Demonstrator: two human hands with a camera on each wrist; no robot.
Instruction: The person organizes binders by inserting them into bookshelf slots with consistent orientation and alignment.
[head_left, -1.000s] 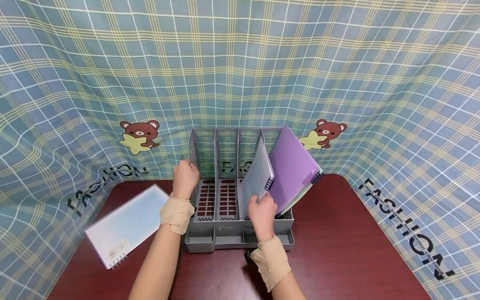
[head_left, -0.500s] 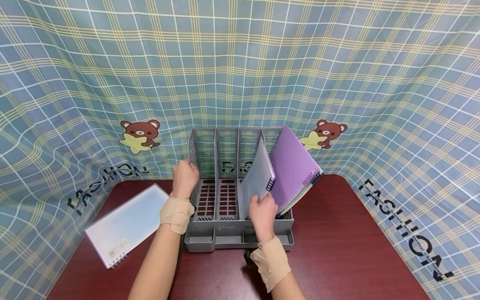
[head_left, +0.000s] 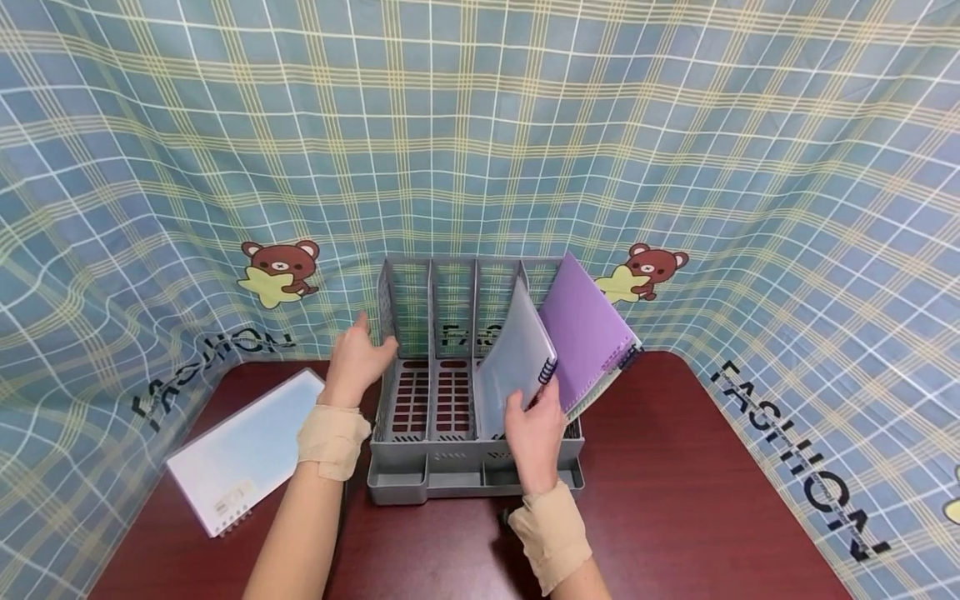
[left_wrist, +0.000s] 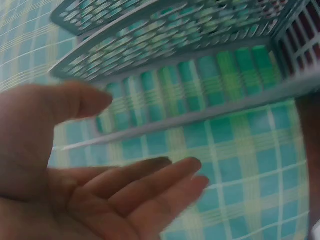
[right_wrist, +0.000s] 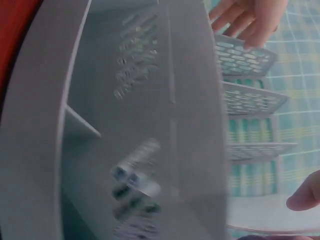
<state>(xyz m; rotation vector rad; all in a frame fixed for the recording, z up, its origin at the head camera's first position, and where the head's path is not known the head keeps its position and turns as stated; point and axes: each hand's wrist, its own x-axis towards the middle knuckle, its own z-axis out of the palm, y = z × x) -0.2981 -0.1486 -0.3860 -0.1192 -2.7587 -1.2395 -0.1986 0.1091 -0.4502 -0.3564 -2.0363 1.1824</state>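
Note:
My left hand (head_left: 356,362) is just outside the left wall of a grey file organizer (head_left: 480,457). Its thumb and fingers are spread, with nothing between them in the left wrist view. A pale blue spiral notebook (head_left: 513,362) leans to the right inside the organizer, its black coil toward me. At its lower front edge is my right hand (head_left: 536,429), thumb on the left face and fingers on the coil side, parted rather than pinching. Beside it a purple notebook (head_left: 581,329) tilts right in the rightmost slot, with a pale green one partly hidden behind it.
Another pale blue and white spiral notebook (head_left: 251,450) lies flat on the dark red table (head_left: 675,500), left of the organizer. Tall dividers (left_wrist: 150,35) separate the slots, and shallow trays line the organizer's front. A plaid curtain (head_left: 465,133) surrounds the table on three sides.
My left hand has let go of the organizer's left wall and shifted slightly left, fingers spreading. My right hand has loosened and moved a little right; the pale blue notebook leans further right.

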